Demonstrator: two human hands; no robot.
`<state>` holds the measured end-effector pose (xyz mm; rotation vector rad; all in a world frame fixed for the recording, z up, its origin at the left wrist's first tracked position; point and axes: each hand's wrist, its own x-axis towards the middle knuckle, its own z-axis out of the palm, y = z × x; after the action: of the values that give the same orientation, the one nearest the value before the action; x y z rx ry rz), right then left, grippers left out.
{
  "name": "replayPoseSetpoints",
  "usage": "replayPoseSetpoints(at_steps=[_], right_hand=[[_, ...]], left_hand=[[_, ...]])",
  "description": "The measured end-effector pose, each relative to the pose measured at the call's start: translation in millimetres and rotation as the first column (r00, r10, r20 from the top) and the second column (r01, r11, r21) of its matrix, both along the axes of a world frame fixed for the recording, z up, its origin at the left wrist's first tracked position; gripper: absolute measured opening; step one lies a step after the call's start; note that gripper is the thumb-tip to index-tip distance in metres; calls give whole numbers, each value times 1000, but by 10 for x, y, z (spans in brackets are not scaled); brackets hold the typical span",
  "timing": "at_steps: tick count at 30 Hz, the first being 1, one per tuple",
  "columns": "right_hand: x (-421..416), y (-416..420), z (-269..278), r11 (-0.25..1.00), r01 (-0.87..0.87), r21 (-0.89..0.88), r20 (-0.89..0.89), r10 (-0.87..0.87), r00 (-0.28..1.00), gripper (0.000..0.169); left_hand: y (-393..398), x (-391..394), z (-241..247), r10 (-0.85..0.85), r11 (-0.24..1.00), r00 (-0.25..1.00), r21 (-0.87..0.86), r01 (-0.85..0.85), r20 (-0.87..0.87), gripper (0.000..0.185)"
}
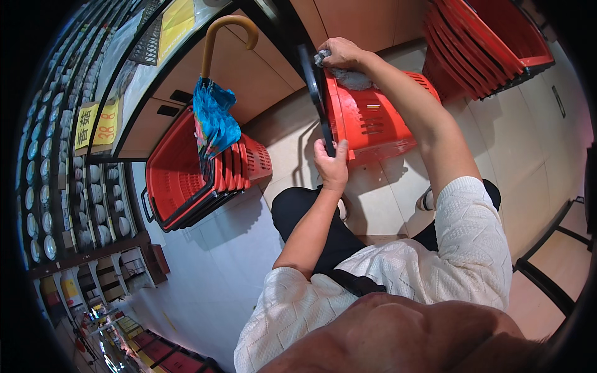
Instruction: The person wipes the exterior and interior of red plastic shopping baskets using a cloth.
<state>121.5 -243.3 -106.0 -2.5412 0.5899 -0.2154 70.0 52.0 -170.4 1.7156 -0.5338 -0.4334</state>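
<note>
A red plastic shopping basket lies tipped on its side on the floor before me, with slots in its wall and a wet-looking sheen. My left hand grips the near end of its rim, by the black handle. At the far end of the basket, my right hand holds a grey cloth. Part of the cloth hangs down against the basket's side. My right forearm hides some of the basket, and its inside is turned away from view.
Stacked red baskets stand at the left, a folded blue umbrella with a wooden crook handle over them. Another basket stack is at the upper right. Wooden cabinets line the back. Shelves of bowls fill the far left.
</note>
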Motion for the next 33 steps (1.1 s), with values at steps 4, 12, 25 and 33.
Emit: replayPoseSetpoints(at_steps=[4,12,25,33], right_hand=[[53,-79,-167,1000,-10,0,238,10,971,42],[61,35,-24,973,-219,-72,93,225,970,42],[-669,617,197,843,-534,-62,356,518,778,37],[-18,-37,-276,973,-230,-11,360,218,907,33]], left_hand=[[-18,-66,-56,-58,997,980,-46,68,190,50],[-17,-35,-127,-76,984,997,-156,80,31,42],[80,-145,-185,-29,993,993,-115,16,-118,39],[203,-253,65,-101,991,990,-94,92,-96,35]])
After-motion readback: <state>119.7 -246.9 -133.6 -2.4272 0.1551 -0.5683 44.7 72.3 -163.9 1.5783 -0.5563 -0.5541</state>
